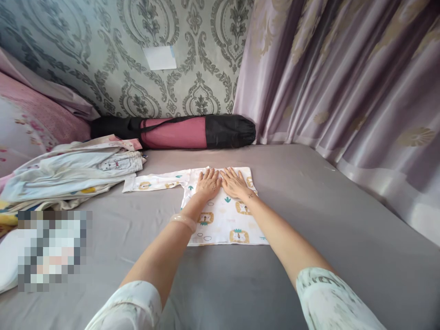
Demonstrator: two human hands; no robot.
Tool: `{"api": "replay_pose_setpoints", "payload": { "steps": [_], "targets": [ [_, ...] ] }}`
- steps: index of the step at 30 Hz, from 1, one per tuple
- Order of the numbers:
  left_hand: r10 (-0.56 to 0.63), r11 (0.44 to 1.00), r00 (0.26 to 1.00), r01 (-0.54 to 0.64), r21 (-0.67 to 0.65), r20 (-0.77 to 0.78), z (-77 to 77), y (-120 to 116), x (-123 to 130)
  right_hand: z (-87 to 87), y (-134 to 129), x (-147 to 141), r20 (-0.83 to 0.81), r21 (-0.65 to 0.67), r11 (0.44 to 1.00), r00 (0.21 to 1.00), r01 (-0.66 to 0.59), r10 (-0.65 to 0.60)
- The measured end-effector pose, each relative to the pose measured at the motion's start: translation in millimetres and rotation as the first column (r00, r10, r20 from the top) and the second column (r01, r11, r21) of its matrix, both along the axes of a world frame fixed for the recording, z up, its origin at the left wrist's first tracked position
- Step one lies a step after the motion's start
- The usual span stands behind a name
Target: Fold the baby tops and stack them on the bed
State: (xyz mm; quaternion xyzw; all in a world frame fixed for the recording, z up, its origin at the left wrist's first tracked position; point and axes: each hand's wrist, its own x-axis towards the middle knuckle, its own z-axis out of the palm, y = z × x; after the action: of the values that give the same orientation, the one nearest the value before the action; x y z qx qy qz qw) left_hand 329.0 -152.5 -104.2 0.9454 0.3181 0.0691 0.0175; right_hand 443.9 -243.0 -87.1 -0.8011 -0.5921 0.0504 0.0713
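Note:
A small white garment (220, 227) printed with yellow lions and green leaves lies flat on the grey sheet. One of its sleeves (156, 181) stretches out to the left; no sleeve shows stretched out on the right. My left hand (208, 183) rests palm down on the upper part of the garment, fingers spread. Beside it, my right hand (234, 183) also presses flat on the cloth with its fingers apart. The two hands nearly meet at the thumbs.
Crumpled clothes (68, 169) are piled at the left, above a blurred-out item (51, 252). A rolled pink mat in a black bag (173, 132) lies along the patterned wall (192, 27). Purple curtains (309, 68) hang at the right beside the grey sheet (326, 206).

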Motion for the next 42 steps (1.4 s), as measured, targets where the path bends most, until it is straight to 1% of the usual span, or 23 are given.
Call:
{"api": "replay_pose_setpoints", "payload": {
  "steps": [6,9,11,15,21,23,25,27,30,34,36,39,42],
  "targets": [
    [0.015,0.999,1.0,-0.015,-0.035,-0.005,8.4,0.5,0.9,5.1,0.7,2.8,-0.03,-0.038,0.999,1.0,0.0,-0.001],
    [0.059,0.998,0.996,-0.06,0.014,0.066,9.4,4.2,-1.3,5.2,-1.3,6.1,-0.022,0.023,0.997,0.997,0.069,-0.069],
    [0.074,0.997,0.994,-0.075,0.014,0.081,7.4,6.7,-4.0,2.4,-2.6,7.7,-0.02,0.046,0.992,0.993,0.119,-0.118],
    [0.084,0.995,0.996,-0.082,-0.059,0.029,3.4,9.6,-7.3,-2.2,-3.3,7.9,-0.037,0.019,0.992,0.992,0.125,-0.124],
    [0.095,0.991,0.995,-0.094,-0.097,0.007,7.4,10.2,-6.6,3.6,-4.5,9.7,-0.061,-0.017,0.993,0.992,0.113,-0.113],
    [0.129,0.989,0.991,-0.127,-0.072,0.022,7.2,11.0,-8.0,3.7,-6.6,12.7,-0.043,0.002,0.989,0.988,0.149,-0.148],
    [0.156,0.987,0.987,-0.154,-0.051,0.034,5.1,12.2,-10.1,1.2,-8.6,15.9,-0.008,0.022,0.977,0.977,0.212,-0.212],
    [0.157,0.987,0.987,-0.155,-0.051,0.032,2.6,13.3,-11.9,-2.5,-9.5,18.0,0.016,0.011,0.968,0.968,0.251,-0.251],
    [0.152,0.986,0.988,-0.15,-0.07,0.02,2.2,14.1,-12.8,-6.0,-8.5,18.9,0.019,-0.016,0.968,0.968,0.251,-0.25],
    [0.155,0.981,0.988,-0.155,-0.116,-0.014,8.0,14.9,-13.6,-2.1,-8.2,22.2,-0.002,-0.044,0.969,0.97,0.241,-0.242],
    [0.174,0.982,0.985,-0.172,-0.075,0.013,9.1,16.5,-15.6,1.3,-11.1,27.1,-0.004,-0.034,0.967,0.967,0.253,-0.253],
    [0.171,0.985,0.982,-0.173,0.01,0.074,5.1,20.6,-20.1,2.8,-18.3,36.3,0.028,0.007,0.956,0.955,0.294,-0.294],
    [0.165,0.986,0.986,-0.164,-0.028,0.032,-1.7,25.0,-23.7,-1.3,-24.2,42.5,0.021,-0.023,0.955,0.955,0.295,-0.295]
  ]
}}
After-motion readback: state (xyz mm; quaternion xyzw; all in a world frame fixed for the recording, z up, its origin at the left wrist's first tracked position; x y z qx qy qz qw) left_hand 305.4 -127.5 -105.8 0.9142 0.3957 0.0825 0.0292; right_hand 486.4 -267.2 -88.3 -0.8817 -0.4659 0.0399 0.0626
